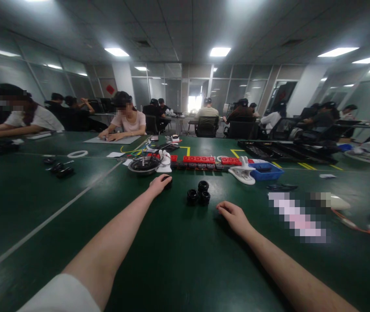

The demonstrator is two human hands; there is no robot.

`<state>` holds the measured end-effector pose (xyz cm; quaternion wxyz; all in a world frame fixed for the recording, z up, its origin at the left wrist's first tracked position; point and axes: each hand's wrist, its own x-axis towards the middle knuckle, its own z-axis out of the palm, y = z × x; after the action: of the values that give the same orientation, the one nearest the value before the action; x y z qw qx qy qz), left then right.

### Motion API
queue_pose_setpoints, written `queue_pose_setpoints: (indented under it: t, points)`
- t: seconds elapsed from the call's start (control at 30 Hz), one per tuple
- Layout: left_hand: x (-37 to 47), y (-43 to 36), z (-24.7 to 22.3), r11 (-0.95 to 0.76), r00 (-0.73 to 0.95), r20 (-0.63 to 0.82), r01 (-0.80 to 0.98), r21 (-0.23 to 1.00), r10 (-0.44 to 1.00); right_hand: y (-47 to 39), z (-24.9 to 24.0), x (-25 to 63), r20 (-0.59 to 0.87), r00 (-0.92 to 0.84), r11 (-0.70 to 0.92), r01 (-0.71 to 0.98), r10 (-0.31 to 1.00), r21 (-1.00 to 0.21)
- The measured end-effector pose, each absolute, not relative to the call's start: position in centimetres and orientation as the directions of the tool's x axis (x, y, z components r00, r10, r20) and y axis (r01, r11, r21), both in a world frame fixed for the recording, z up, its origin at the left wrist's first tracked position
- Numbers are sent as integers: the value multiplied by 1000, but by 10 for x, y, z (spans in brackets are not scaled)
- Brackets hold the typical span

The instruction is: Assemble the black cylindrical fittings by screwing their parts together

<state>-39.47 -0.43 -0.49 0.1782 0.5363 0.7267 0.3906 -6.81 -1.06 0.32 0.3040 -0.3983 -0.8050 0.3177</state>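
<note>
My left hand reaches forward over the green table, fingers closed around a small dark object like the black pieces nearby, mostly hidden by the hand. To its right stand three glossy black ring-shaped pieces, resembling small toy tires, two in front and one behind or on top of them; I cannot tell which. Right of that group rests my right hand, its fingers curled together near the tabletop and touching none of the pieces. Nothing shows between those fingers.
Beyond my hands lie a row of red blocks, a white clamp, a blue bin and a bowl of black parts. Black pieces lie left, a cable right. A co-worker sits across the table.
</note>
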Motion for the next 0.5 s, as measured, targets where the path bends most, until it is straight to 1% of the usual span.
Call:
queue_pose_setpoints:
  t: [0.27, 0.5]
  points:
    - [-441, -49, -10, 130, -384, 189, 668, 733, 904, -11, 3, -68, 239, -516, 506, 472, 823, -722]
    - [-453, -81, -10, 96, -359, 203, 664, 742, 911, -12, 2, -68, 248, -543, 544, 496, 803, -677]
